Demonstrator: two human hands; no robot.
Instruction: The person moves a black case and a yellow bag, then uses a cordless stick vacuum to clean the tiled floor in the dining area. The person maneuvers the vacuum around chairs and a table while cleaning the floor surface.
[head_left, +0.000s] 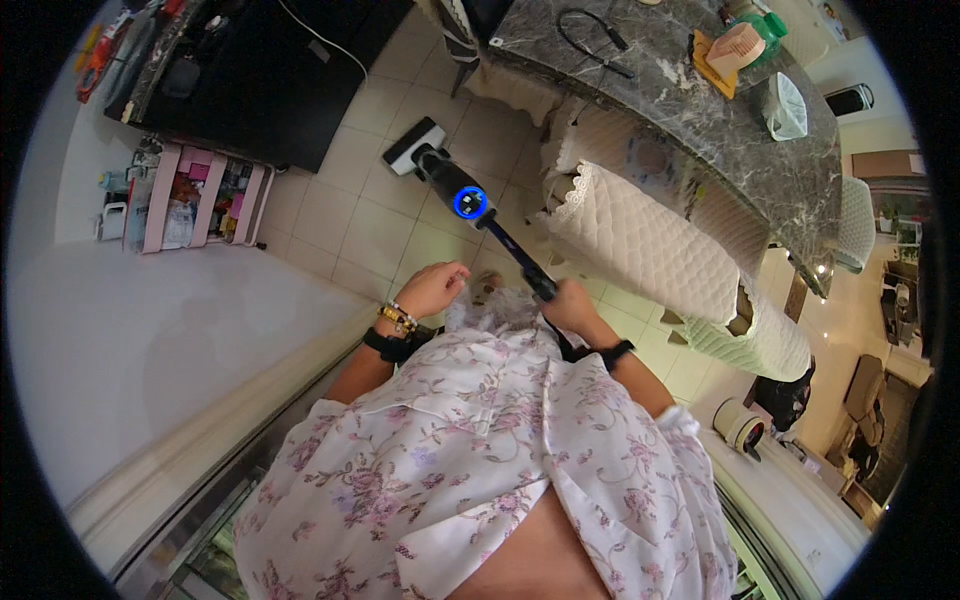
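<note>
A cordless floor cleaner (456, 187) with a glowing blue ring display slants across the tiled floor. My right hand (570, 306) is closed around its black handle, at the lower right end. The white and black floor head (415, 146) rests on the tiles beside a dark cabinet. To the left of the handle, my left hand (437, 288) holds nothing visible, with its fingers loosely curled. Both wrists wear black bands, and beads circle the left one.
A marble-topped table (705, 112) stands at the upper right, with chairs under quilted covers (645, 232) beside it. At the left are a black cabinet (262, 82) and a pink storage cart (206, 199) with goods. A white cable hangs over the cabinet. A wall lies at lower left.
</note>
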